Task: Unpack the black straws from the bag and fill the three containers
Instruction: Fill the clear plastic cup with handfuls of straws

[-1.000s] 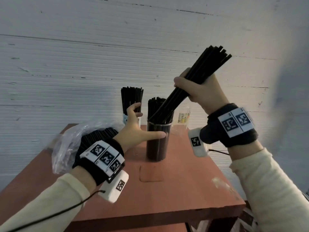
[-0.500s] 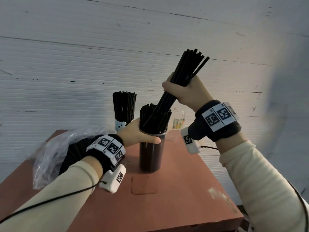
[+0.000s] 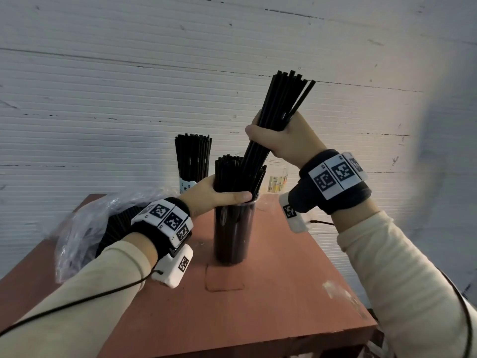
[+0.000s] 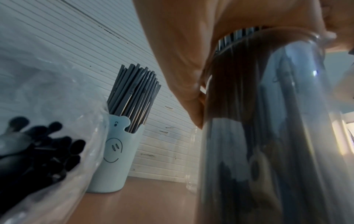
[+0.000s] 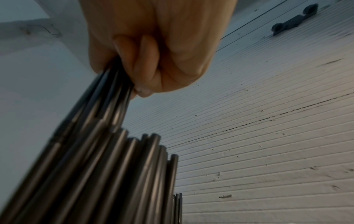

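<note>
Clear plastic bag (image 3: pixel 77 228) of black straws, far left on red-brown table (image 3: pixel 258 306). Blue bear cup (image 3: pixel 186 186), filled. Left hand (image 3: pixel 214 196) wrapped round straws at clear tumbler (image 3: pixel 233 236) rim. Right hand (image 3: pixel 286 140) clenched on tilted straw bundle (image 3: pixel 278 107), lower ends inside tumbler.

I see cream ribbed sleeves (image 3: pixel 402 275) on both arms. Each wrist wears a black band (image 3: pixel 335 187) carrying white panels printed with black square markers, plus a small white camera block (image 3: pixel 175 267) with its own marker and thin black cable (image 3: pixel 77 301).
</note>
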